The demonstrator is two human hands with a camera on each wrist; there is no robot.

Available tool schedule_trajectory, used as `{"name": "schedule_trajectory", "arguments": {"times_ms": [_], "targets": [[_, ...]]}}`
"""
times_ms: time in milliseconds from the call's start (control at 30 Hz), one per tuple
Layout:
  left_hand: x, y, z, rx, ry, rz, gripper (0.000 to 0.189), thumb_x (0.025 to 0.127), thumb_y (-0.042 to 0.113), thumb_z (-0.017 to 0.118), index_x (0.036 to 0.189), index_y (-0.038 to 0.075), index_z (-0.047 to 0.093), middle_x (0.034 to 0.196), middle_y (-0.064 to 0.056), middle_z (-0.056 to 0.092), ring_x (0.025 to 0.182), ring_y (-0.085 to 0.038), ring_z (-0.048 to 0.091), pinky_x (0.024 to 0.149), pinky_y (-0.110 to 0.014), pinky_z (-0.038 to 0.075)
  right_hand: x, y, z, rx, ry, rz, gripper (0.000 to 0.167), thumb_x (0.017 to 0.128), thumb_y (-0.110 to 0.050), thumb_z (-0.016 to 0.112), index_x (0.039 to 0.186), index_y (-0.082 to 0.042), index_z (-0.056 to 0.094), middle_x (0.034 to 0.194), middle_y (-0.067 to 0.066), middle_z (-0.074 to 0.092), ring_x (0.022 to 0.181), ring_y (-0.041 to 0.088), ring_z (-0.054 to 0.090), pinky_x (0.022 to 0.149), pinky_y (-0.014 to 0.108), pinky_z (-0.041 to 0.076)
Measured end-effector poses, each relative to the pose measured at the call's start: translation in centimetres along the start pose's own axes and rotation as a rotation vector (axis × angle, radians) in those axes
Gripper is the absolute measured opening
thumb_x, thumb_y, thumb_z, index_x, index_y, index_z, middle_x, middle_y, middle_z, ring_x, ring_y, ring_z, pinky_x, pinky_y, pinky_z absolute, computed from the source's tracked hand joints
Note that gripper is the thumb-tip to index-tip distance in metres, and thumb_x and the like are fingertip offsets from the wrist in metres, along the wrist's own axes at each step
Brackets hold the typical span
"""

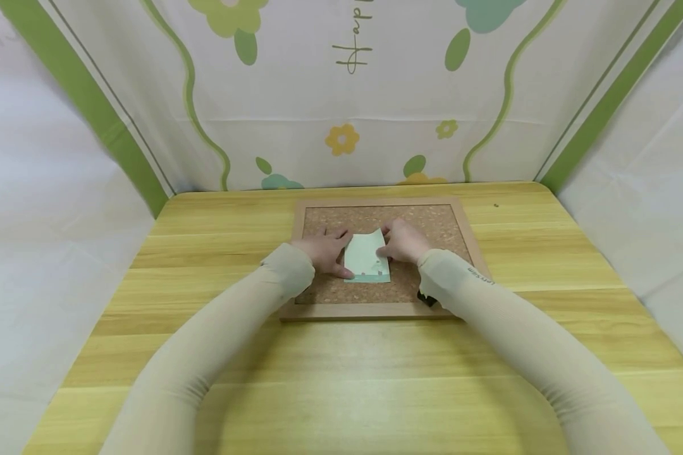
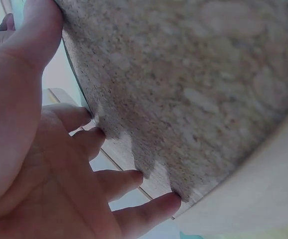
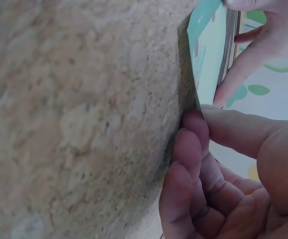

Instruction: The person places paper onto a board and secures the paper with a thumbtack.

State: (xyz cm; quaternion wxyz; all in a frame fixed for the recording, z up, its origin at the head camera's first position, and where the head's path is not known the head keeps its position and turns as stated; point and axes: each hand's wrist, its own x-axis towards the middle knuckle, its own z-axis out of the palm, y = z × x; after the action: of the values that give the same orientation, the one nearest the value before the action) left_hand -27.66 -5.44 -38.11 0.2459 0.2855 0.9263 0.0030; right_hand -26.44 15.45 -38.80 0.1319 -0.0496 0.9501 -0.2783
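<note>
A pale green sheet of paper, with a teal strip and small prints along its near edge, lies over the middle of a wood-framed cork board. My left hand rests at its left side, fingers spread and thumb on the near left corner. In the left wrist view, the fingertips touch the cork. With thumb and index finger, my right hand pinches the sheet's right edge. The right wrist view has this edge of the paper raised off the cork, the other fingers curled beneath.
The board's wooden frame lies flat on a wood-grain table. Beside the right sleeve, a small black object shows over the board. A tiny dark item lies at the table's back right. Printed curtains enclose the table.
</note>
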Motion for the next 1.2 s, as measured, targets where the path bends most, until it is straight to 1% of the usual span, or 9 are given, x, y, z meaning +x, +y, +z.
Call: {"name": "schedule_trajectory", "arguments": {"times_ms": [133, 400, 533, 600, 667, 867, 933, 1033, 1200], "targets": [[-0.2, 0.1, -0.1, -0.012, -0.011, -0.008, 0.104, 0.087, 0.065, 0.059, 0.161, 0.019, 0.002, 0.166, -0.001, -0.002, 0.147, -0.046, 0.0, 0.114, -0.059, 0.02, 0.0, -0.1, 0.0, 0.0, -0.007, 0.003, 0.045, 0.089, -0.016, 0.075, 0.129, 0.0, 0.061, 0.097, 0.011, 0.068, 0.072, 0.018, 0.063, 0.067, 0.032, 0.05], [-0.2, 0.1, -0.2, -0.014, -0.015, -0.016, 0.105, 0.087, 0.065, 0.059, 0.161, 0.017, 0.0, 0.166, -0.002, -0.004, 0.148, -0.045, -0.002, 0.114, -0.057, 0.02, 0.3, -0.3, -0.3, -0.065, -0.008, -0.013, 0.046, 0.089, -0.018, 0.076, 0.127, 0.001, 0.061, 0.095, 0.011, 0.068, 0.076, 0.021, 0.061, 0.075, 0.037, 0.048], [-0.4, 0.3, -0.3, 0.004, -0.016, -0.024, 0.105, 0.088, 0.064, 0.059, 0.16, 0.014, 0.001, 0.166, -0.004, -0.003, 0.147, -0.045, 0.0, 0.115, -0.055, 0.02, 0.5, -0.1, -0.7, -0.082, -0.024, -0.015, 0.048, 0.09, -0.021, 0.074, 0.129, 0.003, 0.059, 0.113, 0.017, 0.066, 0.095, 0.029, 0.062, 0.086, 0.043, 0.049], [-0.4, 0.5, -0.4, 0.004, -0.02, -0.027, 0.104, 0.089, 0.062, 0.06, 0.16, 0.013, 0.001, 0.166, -0.005, -0.004, 0.147, -0.046, 0.0, 0.115, -0.055, 0.019, 0.5, 0.4, -1.5, -0.068, -0.024, -0.005, 0.048, 0.094, -0.022, 0.069, 0.134, 0.003, 0.056, 0.125, 0.019, 0.062, 0.109, 0.033, 0.059, 0.094, 0.048, 0.047], [-0.5, 0.8, -0.4, -0.001, -0.025, -0.022, 0.103, 0.09, 0.059, 0.06, 0.16, 0.011, 0.002, 0.166, -0.006, -0.004, 0.147, -0.047, -0.001, 0.116, -0.054, 0.018, 0.4, 1.1, -3.0, -0.08, -0.003, 0.002, 0.046, 0.097, -0.022, 0.061, 0.137, 0.0, 0.055, 0.127, 0.017, 0.062, 0.113, 0.034, 0.058, 0.096, 0.05, 0.046], [-0.5, 1.0, -0.5, -0.016, -0.029, -0.018, 0.102, 0.091, 0.058, 0.06, 0.16, 0.011, 0.001, 0.166, -0.005, -0.006, 0.147, -0.046, -0.003, 0.116, -0.054, 0.018, 0.1, 4.8, -9.8, -0.112, 0.164, -0.044, 0.034, 0.1, -0.019, 0.052, 0.123, 0.002, 0.065, 0.094, 0.016, 0.073, 0.084, 0.029, 0.069, 0.074, 0.044, 0.054], [-0.5, 0.9, -0.5, -0.009, -0.028, -0.02, 0.103, 0.09, 0.058, 0.06, 0.16, 0.011, 0.001, 0.166, -0.005, -0.006, 0.147, -0.046, -0.003, 0.115, -0.055, 0.019, 0.0, 6.6, -12.0, -0.101, 0.204, -0.059, 0.034, 0.101, -0.017, 0.052, 0.12, 0.007, 0.065, 0.094, 0.021, 0.072, 0.082, 0.032, 0.069, 0.071, 0.046, 0.055], [-0.6, 0.8, -0.4, -0.003, -0.023, -0.026, 0.103, 0.09, 0.059, 0.06, 0.16, 0.011, 0.002, 0.166, -0.005, -0.005, 0.147, -0.046, -0.002, 0.115, -0.055, 0.02, -0.2, 9.7, -14.7, -0.113, 0.225, -0.019, 0.038, 0.102, -0.02, 0.049, 0.123, 0.009, 0.062, 0.101, 0.025, 0.07, 0.088, 0.037, 0.068, 0.074, 0.05, 0.053], [-0.8, 0.7, -0.3, 0.002, -0.011, -0.029, 0.103, 0.089, 0.058, 0.061, 0.16, 0.011, 0.004, 0.166, -0.005, -0.003, 0.147, -0.046, 0.0, 0.115, -0.055, 0.021, -0.4, 15.4, -17.0, -0.165, 0.248, 0.052, 0.043, 0.103, -0.025, 0.046, 0.123, 0.01, 0.062, 0.106, 0.027, 0.068, 0.093, 0.042, 0.063, 0.08, 0.058, 0.048]]}}
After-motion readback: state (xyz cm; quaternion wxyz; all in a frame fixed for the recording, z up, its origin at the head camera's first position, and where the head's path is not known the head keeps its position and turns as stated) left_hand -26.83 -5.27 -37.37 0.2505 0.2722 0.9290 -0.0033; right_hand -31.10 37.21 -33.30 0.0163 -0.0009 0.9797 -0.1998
